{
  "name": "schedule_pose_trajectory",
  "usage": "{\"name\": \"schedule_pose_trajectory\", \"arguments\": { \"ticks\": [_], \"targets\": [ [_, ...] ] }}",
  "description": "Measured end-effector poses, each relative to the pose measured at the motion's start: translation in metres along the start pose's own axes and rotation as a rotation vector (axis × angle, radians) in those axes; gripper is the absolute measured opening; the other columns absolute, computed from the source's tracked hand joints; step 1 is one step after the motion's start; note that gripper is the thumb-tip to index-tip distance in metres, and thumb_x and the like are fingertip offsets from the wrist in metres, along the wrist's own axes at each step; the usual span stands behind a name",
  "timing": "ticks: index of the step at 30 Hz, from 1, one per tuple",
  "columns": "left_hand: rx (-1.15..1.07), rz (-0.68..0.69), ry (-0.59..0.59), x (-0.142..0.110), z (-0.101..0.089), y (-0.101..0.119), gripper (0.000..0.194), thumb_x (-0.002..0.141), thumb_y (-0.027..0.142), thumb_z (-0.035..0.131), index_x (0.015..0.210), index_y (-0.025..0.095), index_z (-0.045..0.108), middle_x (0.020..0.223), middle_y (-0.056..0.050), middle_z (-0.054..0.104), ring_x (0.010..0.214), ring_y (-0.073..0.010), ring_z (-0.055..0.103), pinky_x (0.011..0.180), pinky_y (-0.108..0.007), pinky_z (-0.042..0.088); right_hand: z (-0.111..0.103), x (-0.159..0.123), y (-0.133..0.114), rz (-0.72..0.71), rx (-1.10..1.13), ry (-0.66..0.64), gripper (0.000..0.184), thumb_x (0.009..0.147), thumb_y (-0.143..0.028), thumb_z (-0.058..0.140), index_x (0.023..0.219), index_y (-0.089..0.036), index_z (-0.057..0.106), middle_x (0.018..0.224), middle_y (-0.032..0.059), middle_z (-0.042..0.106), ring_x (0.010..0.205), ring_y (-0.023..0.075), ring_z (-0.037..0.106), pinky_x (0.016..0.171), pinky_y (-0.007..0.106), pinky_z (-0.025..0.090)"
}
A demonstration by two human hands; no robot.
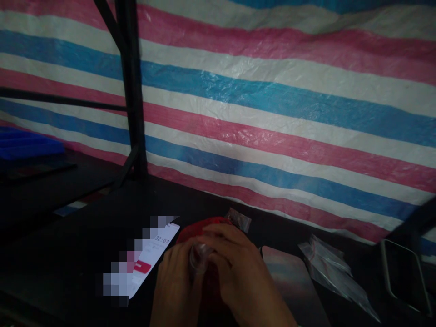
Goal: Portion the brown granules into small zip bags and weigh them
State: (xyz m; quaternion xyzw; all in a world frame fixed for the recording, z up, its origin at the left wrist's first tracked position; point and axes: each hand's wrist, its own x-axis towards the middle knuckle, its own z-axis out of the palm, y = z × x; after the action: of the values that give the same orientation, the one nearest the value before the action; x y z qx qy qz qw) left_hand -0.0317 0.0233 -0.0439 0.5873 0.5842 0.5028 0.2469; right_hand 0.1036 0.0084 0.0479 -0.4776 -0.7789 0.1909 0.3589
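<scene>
My left hand (175, 272) is closed around the left side of a small clear plastic piece with a round rim (199, 259). From the other side my right hand (235, 256) grips the same piece, its fingers bent over the top. Its exact kind is hard to make out in the dim light. Beneath and behind both hands lies something red (194, 227), mostly hidden by them. A small clear bag with dark contents (240, 220) rests just past my right fingers.
Left of my hands lies a lit phone (153, 254), partly blurred out. To the right are a flat shiny case (289, 272), clear zip bags (330, 268) and a dark phone (405, 277). A black frame post (132, 91) stands before a striped tarp (272, 113). A blue tray (29, 144) sits far left.
</scene>
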Motion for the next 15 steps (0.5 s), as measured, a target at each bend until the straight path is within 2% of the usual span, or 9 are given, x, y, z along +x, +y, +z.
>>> {"name": "schedule_pose_trajectory", "arguments": {
  "ticks": [4, 8, 12, 15],
  "targets": [
    [-0.002, -0.081, -0.008, 0.003, -0.007, 0.003, 0.058, 0.091, 0.075, 0.044, 0.102, 0.023, 0.067, 0.103, -0.015, 0.074, 0.099, -0.0374, 0.069, 0.087, -0.055, 0.054, -0.01, 0.0, 0.01, 0.115, -0.031, 0.087, 0.046, 0.093, 0.0, 0.056, 0.121, -0.028, 0.079, 0.134, 0.0036, 0.074, 0.126, 0.0215, 0.067, 0.111, 0.035, 0.049],
    [0.056, -0.139, -0.019, 0.005, -0.013, 0.003, 0.057, 0.092, 0.072, 0.04, 0.106, 0.023, 0.064, 0.107, -0.016, 0.069, 0.102, -0.0377, 0.068, 0.089, -0.055, 0.054, -0.003, -0.002, 0.024, 0.277, -0.214, -0.019, 0.047, 0.084, 0.004, 0.055, 0.105, -0.027, 0.083, 0.116, 0.0067, 0.079, 0.111, 0.0272, 0.073, 0.099, 0.04, 0.054],
    [0.149, -0.232, -0.072, 0.008, -0.013, 0.004, 0.05, 0.088, 0.066, 0.047, 0.109, 0.024, 0.06, 0.11, -0.015, 0.067, 0.101, -0.0385, 0.07, 0.086, -0.055, 0.055, 0.012, -0.003, 0.032, 0.356, -0.26, -0.086, 0.054, 0.076, 0.005, 0.058, 0.113, -0.025, 0.082, 0.128, 0.008, 0.077, 0.123, 0.0286, 0.069, 0.108, 0.042, 0.05],
    [0.156, -0.22, -0.07, 0.008, -0.012, -0.001, 0.046, 0.09, 0.058, 0.044, 0.114, 0.023, 0.06, 0.116, -0.016, 0.069, 0.104, -0.0372, 0.072, 0.085, -0.051, 0.057, 0.01, -0.003, 0.032, 0.412, -0.299, -0.097, 0.054, 0.075, 0.005, 0.057, 0.11, -0.026, 0.083, 0.128, 0.0066, 0.077, 0.124, 0.0281, 0.068, 0.109, 0.042, 0.048]
  ]
}}
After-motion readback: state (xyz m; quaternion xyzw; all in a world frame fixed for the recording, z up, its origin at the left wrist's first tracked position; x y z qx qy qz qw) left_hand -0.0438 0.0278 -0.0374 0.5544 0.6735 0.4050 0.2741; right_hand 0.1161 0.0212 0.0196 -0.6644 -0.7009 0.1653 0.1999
